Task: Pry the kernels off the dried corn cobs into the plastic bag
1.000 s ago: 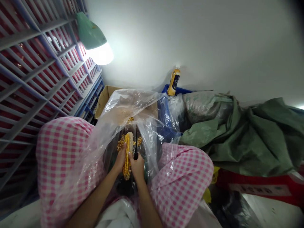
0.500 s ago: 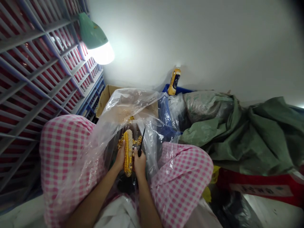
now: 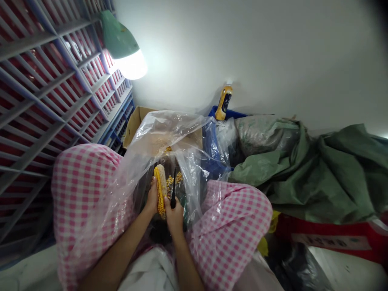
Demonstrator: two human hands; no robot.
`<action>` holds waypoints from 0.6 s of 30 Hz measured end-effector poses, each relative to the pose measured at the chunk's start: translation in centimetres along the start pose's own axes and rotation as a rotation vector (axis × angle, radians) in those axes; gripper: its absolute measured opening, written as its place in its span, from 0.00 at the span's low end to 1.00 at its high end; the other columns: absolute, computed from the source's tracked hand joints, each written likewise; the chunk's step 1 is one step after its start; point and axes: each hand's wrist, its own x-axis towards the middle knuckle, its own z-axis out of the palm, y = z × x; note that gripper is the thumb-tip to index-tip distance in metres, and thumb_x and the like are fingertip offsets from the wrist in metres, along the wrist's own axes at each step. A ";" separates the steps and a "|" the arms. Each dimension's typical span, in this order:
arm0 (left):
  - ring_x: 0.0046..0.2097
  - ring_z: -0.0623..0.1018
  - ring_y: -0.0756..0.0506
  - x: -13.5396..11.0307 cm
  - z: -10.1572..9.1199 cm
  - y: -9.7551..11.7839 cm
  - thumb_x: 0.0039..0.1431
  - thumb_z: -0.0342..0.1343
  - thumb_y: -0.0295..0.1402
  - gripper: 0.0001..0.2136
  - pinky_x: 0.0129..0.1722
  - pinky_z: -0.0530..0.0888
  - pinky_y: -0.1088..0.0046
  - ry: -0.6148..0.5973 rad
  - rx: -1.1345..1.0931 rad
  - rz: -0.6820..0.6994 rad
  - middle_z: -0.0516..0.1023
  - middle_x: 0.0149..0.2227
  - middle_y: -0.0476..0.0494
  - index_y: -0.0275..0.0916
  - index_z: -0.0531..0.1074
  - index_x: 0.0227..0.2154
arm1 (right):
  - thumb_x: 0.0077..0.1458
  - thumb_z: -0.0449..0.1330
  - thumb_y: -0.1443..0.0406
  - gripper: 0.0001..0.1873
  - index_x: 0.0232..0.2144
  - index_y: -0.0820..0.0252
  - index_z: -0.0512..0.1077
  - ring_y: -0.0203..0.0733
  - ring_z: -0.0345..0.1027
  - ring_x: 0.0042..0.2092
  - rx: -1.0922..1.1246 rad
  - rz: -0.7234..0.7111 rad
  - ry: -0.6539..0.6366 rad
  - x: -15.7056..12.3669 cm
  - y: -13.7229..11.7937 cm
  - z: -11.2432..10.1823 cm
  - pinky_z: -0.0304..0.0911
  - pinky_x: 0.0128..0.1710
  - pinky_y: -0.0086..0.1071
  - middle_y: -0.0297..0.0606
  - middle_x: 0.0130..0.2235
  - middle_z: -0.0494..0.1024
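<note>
My left hand (image 3: 153, 197) is wrapped round a yellow corn cob (image 3: 160, 190), which stands nearly upright between my knees. One side of the cob is stripped pale, while rows of kernels cover the other. In my right hand (image 3: 174, 212) is the black handle of a slim dark pointed tool, perhaps a screwdriver (image 3: 173, 190), its tip pointing up and away. My right thumb and fingers are against the cob's lower right side. Loose corn kernels (image 3: 174, 179) lie beyond, inside a clear plastic bag (image 3: 136, 157) spread between my legs.
A cardboard box (image 3: 133, 123) stands under the bag's far end. To its right are a blue bin (image 3: 212, 141), a yellow bottle (image 3: 224, 103) and green cloth (image 3: 327, 173). Plastic crates (image 3: 54, 89) rise on the left, with a lit lamp (image 3: 124, 44) hanging by them.
The cob has shifted slightly left. My right hand has moved left and down onto the cob's side, and the dark tool has swung more upright, closer to the cob.
</note>
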 end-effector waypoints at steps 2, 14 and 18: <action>0.15 0.71 0.47 0.2 0.0 0.0 0.64 0.38 0.48 0.25 0.15 0.69 0.72 -0.003 -0.026 -0.003 0.72 0.16 0.47 0.33 0.73 0.36 | 0.53 0.54 0.51 0.22 0.34 0.64 0.76 0.47 0.74 0.37 0.044 0.030 0.043 0.2 -0.1 0.0 0.67 0.39 0.34 0.45 0.34 0.80; 0.20 0.74 0.46 2.1 -0.8 -1.7 0.60 0.47 0.49 0.21 0.21 0.72 0.71 -0.053 0.036 0.106 0.73 0.18 0.46 0.35 0.73 0.28 | 0.49 0.58 0.53 0.18 0.30 0.64 0.74 0.43 0.71 0.32 -0.002 0.070 -0.011 0.9 -1.0 -0.4 0.64 0.33 0.31 0.39 0.29 0.79; 0.20 0.74 0.46 2.3 -0.9 -1.7 0.57 0.48 0.54 0.24 0.21 0.72 0.70 -0.051 0.015 0.085 0.74 0.19 0.45 0.35 0.72 0.28 | 0.51 0.55 0.51 0.21 0.30 0.64 0.74 0.46 0.73 0.34 0.076 0.118 0.066 1.2 -0.3 -0.3 0.66 0.34 0.32 0.43 0.30 0.80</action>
